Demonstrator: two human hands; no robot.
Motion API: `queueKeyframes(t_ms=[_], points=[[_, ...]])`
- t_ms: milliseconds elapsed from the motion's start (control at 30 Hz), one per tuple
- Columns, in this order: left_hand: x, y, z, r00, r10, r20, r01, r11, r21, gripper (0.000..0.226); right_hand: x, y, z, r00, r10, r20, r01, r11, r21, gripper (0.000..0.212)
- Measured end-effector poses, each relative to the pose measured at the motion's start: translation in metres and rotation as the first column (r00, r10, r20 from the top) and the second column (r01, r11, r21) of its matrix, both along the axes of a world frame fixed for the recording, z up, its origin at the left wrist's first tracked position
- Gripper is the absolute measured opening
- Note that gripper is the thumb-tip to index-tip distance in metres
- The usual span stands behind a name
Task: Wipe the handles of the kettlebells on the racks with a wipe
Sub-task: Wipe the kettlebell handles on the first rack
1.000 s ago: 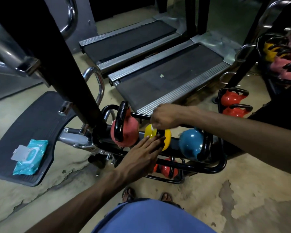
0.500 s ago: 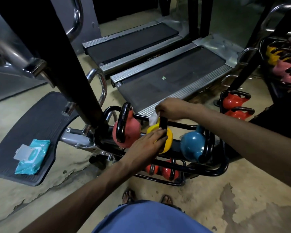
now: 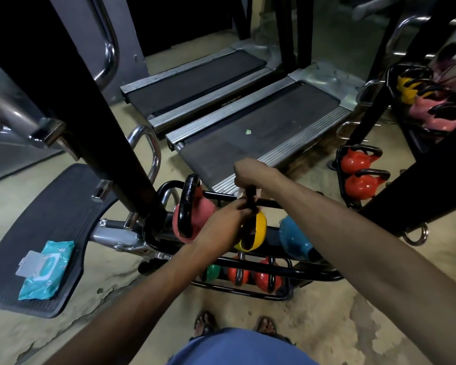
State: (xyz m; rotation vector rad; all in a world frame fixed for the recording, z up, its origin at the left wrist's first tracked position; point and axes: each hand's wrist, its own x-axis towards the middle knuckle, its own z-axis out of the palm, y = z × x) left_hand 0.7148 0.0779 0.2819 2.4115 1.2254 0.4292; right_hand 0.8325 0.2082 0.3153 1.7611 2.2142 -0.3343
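A yellow kettlebell (image 3: 258, 230) with a black handle (image 3: 250, 200) sits on the top shelf of a low black rack (image 3: 324, 275), between a pink kettlebell (image 3: 203, 209) and a blue kettlebell (image 3: 292, 238). My right hand (image 3: 250, 172) grips the top of the yellow kettlebell's handle with a white wipe (image 3: 241, 193) tucked under the fingers. My left hand (image 3: 221, 225) holds the lower side of the same handle. The lower shelf carries a green kettlebell (image 3: 212, 271) and two red kettlebells (image 3: 263, 279).
A teal wipe pack (image 3: 46, 270) lies on a black rubber platform (image 3: 45, 206) at left. A black machine post (image 3: 90, 101) rises beside the rack. Two treadmills (image 3: 248, 135) lie behind it. More kettlebells (image 3: 358, 172) stand on racks at right. My sandalled feet (image 3: 203, 324) are below.
My right hand has slid up the yellow kettlebell's handle with the wipe. My left hand has curled from a flat touch on the yellow bell to a hold on its handle.
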Motion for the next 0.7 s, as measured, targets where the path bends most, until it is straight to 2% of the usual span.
queueKeyframes(t_ms=[133,200,233,267,333,367,433,467,500,533,600,700], points=[[0.001,0.010,0.011,0.993,-0.005,-0.115,0.002,1.000,-0.018,0.071,0.016,-0.001,-0.008,0.951,-0.240,-0.197,0.250,0.968,0.028,0.030],[0.003,0.018,0.013,0.986,-0.011,-0.165,0.002,0.999,-0.053,0.084,0.028,-0.010,-0.019,0.825,-0.403,-0.397,0.423,0.905,-0.041,0.029],[0.004,0.022,0.013,0.985,-0.010,-0.173,-0.003,0.997,-0.076,0.091,0.034,-0.017,-0.028,0.705,-0.484,-0.519,0.501,0.857,-0.119,0.027],[0.004,0.026,0.013,0.985,-0.005,-0.175,-0.013,0.995,-0.101,0.098,0.040,-0.025,-0.037,0.547,-0.557,-0.625,0.562,0.798,-0.219,0.024],[0.004,0.031,0.014,0.987,0.013,-0.163,-0.039,0.986,-0.161,0.110,0.042,-0.041,-0.051,0.171,-0.672,-0.720,0.622,0.641,-0.450,0.016],[0.004,0.033,0.014,0.988,0.020,-0.153,-0.048,0.982,-0.184,0.113,0.041,-0.043,-0.057,-0.038,-0.705,-0.709,0.629,0.534,-0.565,0.016],[0.005,0.034,0.015,0.987,0.018,-0.162,-0.049,0.980,-0.191,0.114,0.035,-0.040,-0.062,-0.443,-0.678,-0.587,0.515,0.344,-0.785,0.026],[0.005,0.034,0.015,0.983,0.011,-0.181,-0.043,0.983,-0.177,0.113,0.032,-0.038,-0.063,-0.575,-0.653,-0.492,0.424,0.276,-0.862,0.032],[0.005,0.034,0.015,0.980,0.005,-0.200,-0.038,0.986,-0.162,0.111,0.030,-0.038,-0.066,-0.648,-0.637,-0.417,0.350,0.237,-0.906,0.034],[0.006,0.033,0.016,0.977,0.001,-0.213,-0.035,0.987,-0.155,0.110,0.029,-0.041,-0.068,-0.683,-0.629,-0.372,0.296,0.227,-0.928,0.031],[0.007,0.031,0.017,0.975,-0.001,-0.220,-0.035,0.986,-0.160,0.109,0.028,-0.045,-0.075,-0.678,-0.654,-0.335,0.239,0.235,-0.942,0.023],[0.007,0.031,0.019,0.973,0.001,-0.229,-0.040,0.985,-0.166,0.108,0.033,-0.039,-0.078,-0.677,-0.661,-0.324,0.213,0.246,-0.946,0.031]])
